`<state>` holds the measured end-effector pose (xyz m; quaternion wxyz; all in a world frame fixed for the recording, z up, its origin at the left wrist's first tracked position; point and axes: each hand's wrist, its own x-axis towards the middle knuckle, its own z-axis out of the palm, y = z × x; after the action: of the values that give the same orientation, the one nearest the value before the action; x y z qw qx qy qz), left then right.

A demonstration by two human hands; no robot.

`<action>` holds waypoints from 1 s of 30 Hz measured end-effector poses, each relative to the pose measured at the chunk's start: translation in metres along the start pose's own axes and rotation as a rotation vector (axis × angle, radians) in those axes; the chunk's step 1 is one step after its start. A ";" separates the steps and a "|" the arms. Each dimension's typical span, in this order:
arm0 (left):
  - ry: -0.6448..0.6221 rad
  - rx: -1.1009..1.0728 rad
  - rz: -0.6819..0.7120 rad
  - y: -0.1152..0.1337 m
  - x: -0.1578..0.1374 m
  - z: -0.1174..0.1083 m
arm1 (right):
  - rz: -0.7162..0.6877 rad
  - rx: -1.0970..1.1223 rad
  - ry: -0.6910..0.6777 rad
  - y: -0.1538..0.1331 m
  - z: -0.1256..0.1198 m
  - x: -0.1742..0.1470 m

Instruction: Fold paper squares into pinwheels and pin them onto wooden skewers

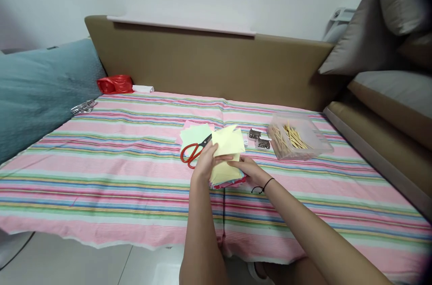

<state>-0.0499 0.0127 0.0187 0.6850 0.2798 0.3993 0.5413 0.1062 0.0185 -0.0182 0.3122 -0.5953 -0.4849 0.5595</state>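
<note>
My left hand (206,162) is closed on a few pale yellow paper sheets (228,142), thumb on top and fingers underneath. Below them lies a stack of coloured paper (224,173), yellow on top with pink, blue and red edges showing. My right hand (249,167) reaches in from the right with its fingertips at the yellow paper; whether it pinches a sheet I cannot make out. Just left of my left hand, red-handled scissors (191,154) rest on pale green and pink sheets (195,133). A black cord bracelet circles my right wrist.
A clear plastic box (317,141) of wooden sticks stands at the right, beside small dark metal pieces (259,139). Further left are a red bundle (115,84), a white object (143,89) and silver metal items (84,107). Cushions (391,100) border the striped cloth (118,172).
</note>
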 end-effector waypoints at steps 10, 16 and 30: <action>0.168 0.122 -0.112 -0.011 0.009 -0.011 | -0.599 -0.794 0.554 -0.042 -0.167 -0.037; 0.186 0.143 -0.172 -0.003 0.002 -0.016 | -0.329 -1.437 0.342 -0.013 -0.236 -0.020; 0.126 0.306 -0.162 0.004 -0.007 -0.016 | -0.479 -1.414 0.740 -0.104 -0.223 0.005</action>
<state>-0.0664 0.0062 0.0158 0.6492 0.3134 0.5405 0.4337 0.2985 0.0958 0.1152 0.1144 -0.6773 -0.7014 -0.1903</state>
